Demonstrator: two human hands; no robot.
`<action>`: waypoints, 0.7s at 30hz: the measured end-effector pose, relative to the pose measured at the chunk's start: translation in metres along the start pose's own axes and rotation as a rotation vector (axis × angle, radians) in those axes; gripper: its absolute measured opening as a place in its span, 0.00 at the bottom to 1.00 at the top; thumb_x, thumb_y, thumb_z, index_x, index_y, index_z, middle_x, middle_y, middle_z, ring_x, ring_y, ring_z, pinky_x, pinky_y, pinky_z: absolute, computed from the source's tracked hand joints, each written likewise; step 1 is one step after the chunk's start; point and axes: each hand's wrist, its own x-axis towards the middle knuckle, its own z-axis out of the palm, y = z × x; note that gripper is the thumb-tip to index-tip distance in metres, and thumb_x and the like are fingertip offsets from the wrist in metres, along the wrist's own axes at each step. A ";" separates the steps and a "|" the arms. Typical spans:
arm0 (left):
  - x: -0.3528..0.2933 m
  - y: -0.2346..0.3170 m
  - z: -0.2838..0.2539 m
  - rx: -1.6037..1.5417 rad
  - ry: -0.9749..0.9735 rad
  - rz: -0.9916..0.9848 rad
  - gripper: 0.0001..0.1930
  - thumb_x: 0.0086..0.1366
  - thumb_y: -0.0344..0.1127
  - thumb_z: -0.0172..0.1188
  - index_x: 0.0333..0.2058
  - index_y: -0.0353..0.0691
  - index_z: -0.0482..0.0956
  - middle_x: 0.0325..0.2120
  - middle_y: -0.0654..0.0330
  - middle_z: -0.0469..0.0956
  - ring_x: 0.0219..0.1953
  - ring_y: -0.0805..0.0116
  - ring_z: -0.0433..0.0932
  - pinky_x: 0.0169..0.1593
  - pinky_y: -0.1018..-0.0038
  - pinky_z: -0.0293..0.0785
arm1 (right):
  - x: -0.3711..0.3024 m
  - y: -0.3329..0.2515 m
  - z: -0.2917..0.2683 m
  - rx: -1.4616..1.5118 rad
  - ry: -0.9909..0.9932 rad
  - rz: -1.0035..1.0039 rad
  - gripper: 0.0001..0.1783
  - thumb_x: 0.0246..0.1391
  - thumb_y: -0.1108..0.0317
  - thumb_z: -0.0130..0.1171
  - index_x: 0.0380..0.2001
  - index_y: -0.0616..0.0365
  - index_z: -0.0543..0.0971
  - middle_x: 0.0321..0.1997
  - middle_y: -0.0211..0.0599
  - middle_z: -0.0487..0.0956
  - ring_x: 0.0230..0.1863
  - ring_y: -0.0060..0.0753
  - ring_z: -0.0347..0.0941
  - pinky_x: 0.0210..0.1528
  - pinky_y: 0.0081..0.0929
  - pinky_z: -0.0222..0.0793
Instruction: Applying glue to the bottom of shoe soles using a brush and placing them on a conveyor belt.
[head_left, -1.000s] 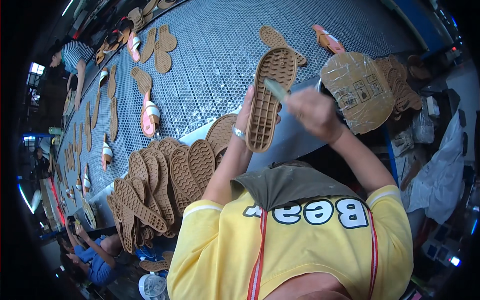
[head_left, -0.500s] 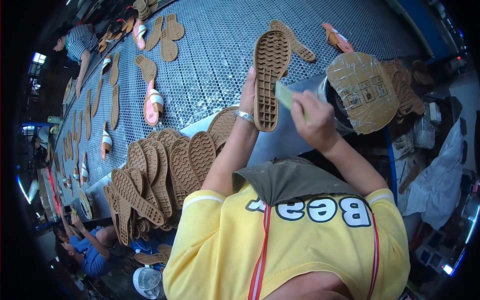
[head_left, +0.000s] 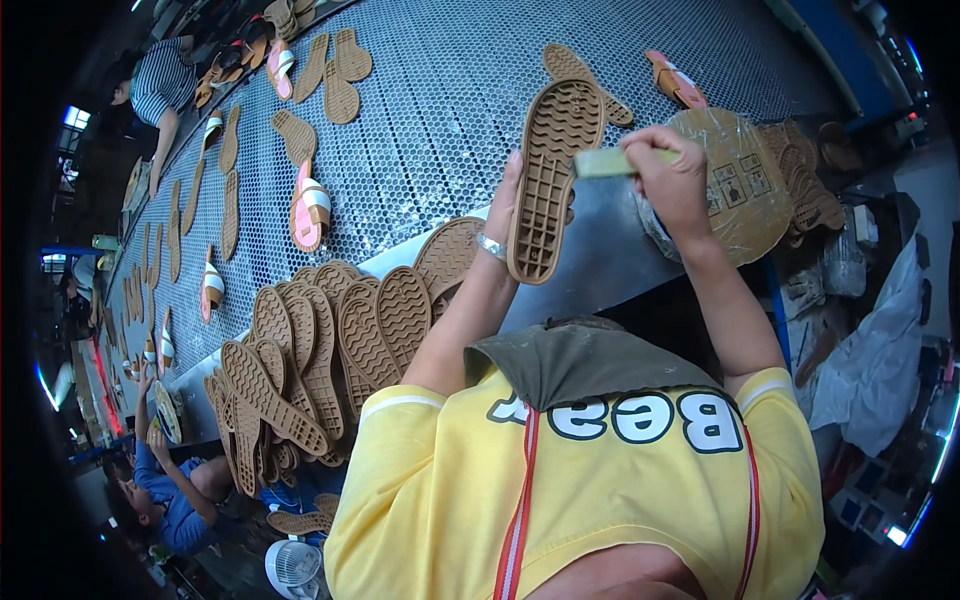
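My left hand (head_left: pixel 505 205), with a watch at the wrist, holds a brown shoe sole (head_left: pixel 550 190) up from behind, tilted to the right, its patterned face toward me. Most of the left fingers are hidden behind the sole. In my right hand (head_left: pixel 668 172) is a flat brush (head_left: pixel 608 163) with a pale green handle, its tip at the right edge of the sole. Whether the tip touches the sole I cannot tell. Beyond the held sole, another brown sole (head_left: pixel 570 65) lies on the mesh conveyor (head_left: pixel 450 120).
Many brown soles (head_left: pixel 375 325) stand stacked at the near table edge on my left. A cardboard-covered round container (head_left: pixel 745 190) is at my right, with more soles (head_left: pixel 800 175) behind it. Pink-and-white sandals (head_left: pixel 310 210) lie on the conveyor. Other people (head_left: pixel 165 85) work at the left.
The sole has tipped to the right and dropped slightly. My right hand has moved up and right, the brush turning nearly level and shifting to the sole's right edge.
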 end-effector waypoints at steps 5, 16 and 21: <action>-0.010 0.002 0.004 -0.105 0.055 -0.062 0.30 0.64 0.60 0.34 0.49 0.40 0.66 0.36 0.53 0.76 0.24 0.69 0.77 0.25 0.77 0.79 | -0.007 -0.002 0.016 -0.221 -0.006 -0.582 0.07 0.47 0.76 0.53 0.33 0.63 0.76 0.28 0.39 0.76 0.28 0.31 0.73 0.29 0.25 0.68; -0.010 0.012 -0.018 -0.257 -0.176 -0.016 0.30 0.65 0.58 0.32 0.56 0.41 0.59 0.43 0.45 0.72 0.27 0.69 0.73 0.28 0.76 0.77 | -0.075 -0.013 0.039 -0.094 -0.532 -0.738 0.09 0.46 0.77 0.56 0.34 0.66 0.76 0.25 0.38 0.72 0.24 0.33 0.69 0.27 0.25 0.66; -0.027 0.017 0.009 -0.218 0.012 -0.013 0.30 0.65 0.57 0.33 0.55 0.40 0.60 0.44 0.46 0.71 0.34 0.65 0.76 0.33 0.72 0.79 | -0.049 -0.003 0.035 0.176 -0.459 -0.167 0.09 0.53 0.71 0.52 0.33 0.67 0.77 0.29 0.35 0.73 0.26 0.19 0.70 0.26 0.19 0.66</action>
